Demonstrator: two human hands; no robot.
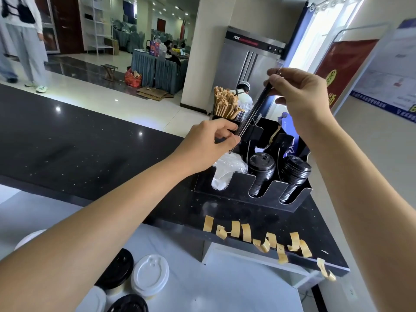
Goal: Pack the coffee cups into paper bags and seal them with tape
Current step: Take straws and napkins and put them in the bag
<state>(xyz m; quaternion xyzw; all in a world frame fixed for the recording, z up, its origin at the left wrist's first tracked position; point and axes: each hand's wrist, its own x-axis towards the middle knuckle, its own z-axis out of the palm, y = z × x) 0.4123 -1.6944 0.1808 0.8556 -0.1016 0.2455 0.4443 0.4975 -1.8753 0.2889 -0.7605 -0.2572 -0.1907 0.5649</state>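
Observation:
Both my hands are raised over the black organiser (pixel 234 188) on the dark counter. My right hand (pixel 299 91) pinches the top end of a few thin dark straws (pixel 256 106), and my left hand (pixel 216 138) pinches their lower end near the organiser's back compartment. Several lidded coffee cups stand on the white surface at bottom left, among them a white-lidded cup (pixel 150 275) and a black-lidded cup (pixel 117 269). Several cut strips of tan tape (pixel 246 231) hang along the counter's front edge. I see no paper bag for certain.
The organiser holds two stacks of black lids (pixel 261 170), crumpled clear plastic (pixel 225 170) and a bunch of brown stirrers (pixel 225 102). A blue item (pixel 290 129) stands behind it. A steel cabinet (pixel 254 59) is beyond, and a person (pixel 24 41) stands far left.

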